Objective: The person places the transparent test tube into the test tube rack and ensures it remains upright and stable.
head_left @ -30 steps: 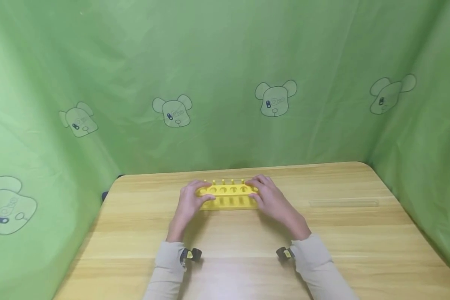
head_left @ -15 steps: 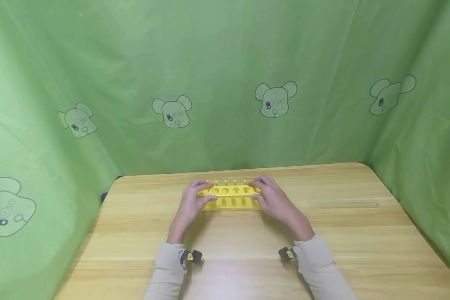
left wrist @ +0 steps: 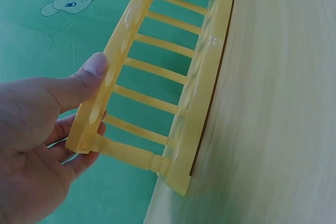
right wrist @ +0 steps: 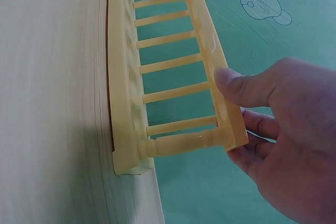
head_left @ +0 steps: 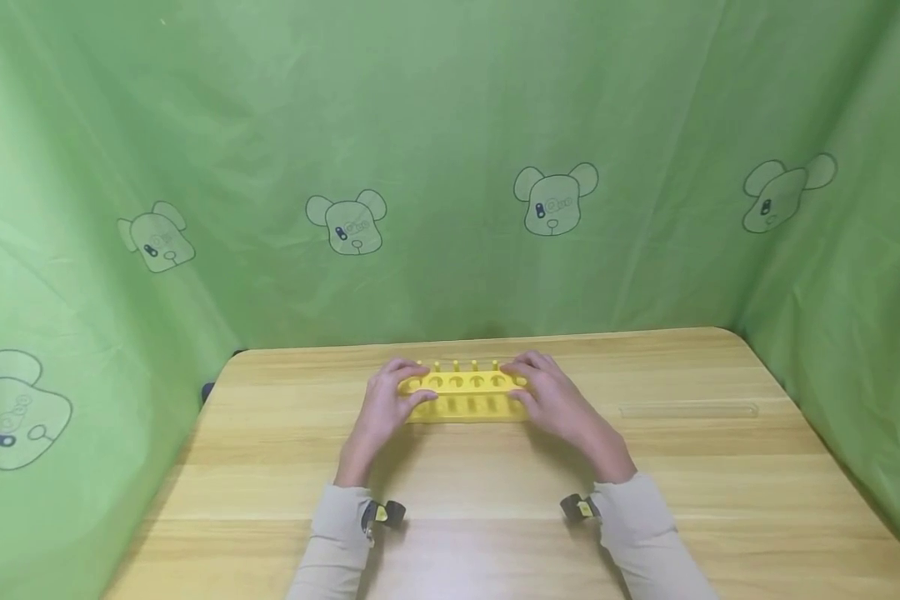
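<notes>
Yellow rack point(head_left: 467, 383) upright toward the twelve o'clock edge of the wooden table point(head_left: 465, 475). Left hand point(head_left: 385, 404) at the rack's nine o'clock end: part-curled, thumb near side, fingers far side, pinching the top bar. Right hand point(head_left: 558, 406) at three o'clock, same pinch, same bar. Clear tube point(head_left: 688, 411) farther out toward three, well apart from both hands.

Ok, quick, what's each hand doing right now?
Left hand: holding the yellow rack by its left end.
Right hand: holding the yellow rack's right end.
</notes>
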Available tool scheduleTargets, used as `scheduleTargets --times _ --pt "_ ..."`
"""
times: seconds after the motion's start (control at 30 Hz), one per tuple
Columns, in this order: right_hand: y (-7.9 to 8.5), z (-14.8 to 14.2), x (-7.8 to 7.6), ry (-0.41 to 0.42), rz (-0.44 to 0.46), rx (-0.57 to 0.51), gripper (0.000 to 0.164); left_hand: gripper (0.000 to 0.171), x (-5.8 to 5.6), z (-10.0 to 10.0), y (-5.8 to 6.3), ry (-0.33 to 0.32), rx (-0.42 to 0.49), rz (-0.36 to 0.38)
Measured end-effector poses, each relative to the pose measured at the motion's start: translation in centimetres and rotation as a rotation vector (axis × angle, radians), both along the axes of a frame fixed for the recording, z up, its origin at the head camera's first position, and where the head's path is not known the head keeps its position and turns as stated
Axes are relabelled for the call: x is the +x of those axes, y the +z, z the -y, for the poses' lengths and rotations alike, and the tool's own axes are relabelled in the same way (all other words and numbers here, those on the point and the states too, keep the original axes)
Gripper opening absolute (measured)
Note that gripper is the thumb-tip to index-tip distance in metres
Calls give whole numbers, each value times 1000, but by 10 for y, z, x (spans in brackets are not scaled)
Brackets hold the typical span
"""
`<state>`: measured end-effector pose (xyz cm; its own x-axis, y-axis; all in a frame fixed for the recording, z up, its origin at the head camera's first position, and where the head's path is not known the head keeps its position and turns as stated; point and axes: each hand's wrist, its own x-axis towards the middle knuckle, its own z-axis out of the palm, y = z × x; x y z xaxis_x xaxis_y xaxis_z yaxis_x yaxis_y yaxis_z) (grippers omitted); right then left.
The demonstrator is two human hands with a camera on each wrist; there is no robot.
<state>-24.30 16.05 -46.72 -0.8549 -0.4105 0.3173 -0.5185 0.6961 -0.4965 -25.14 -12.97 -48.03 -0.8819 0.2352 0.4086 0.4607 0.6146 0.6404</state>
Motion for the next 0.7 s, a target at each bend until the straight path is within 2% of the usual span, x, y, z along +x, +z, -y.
scheduleTargets --times 0.4,0.7 --pt "2 -1 2 -9 9 -9 43 46 -3 -1 -4 -8 -7 -20" --pt "13 -9 6 -32 54 -59 50 44 -3 -3 -3 -14 1 -43"
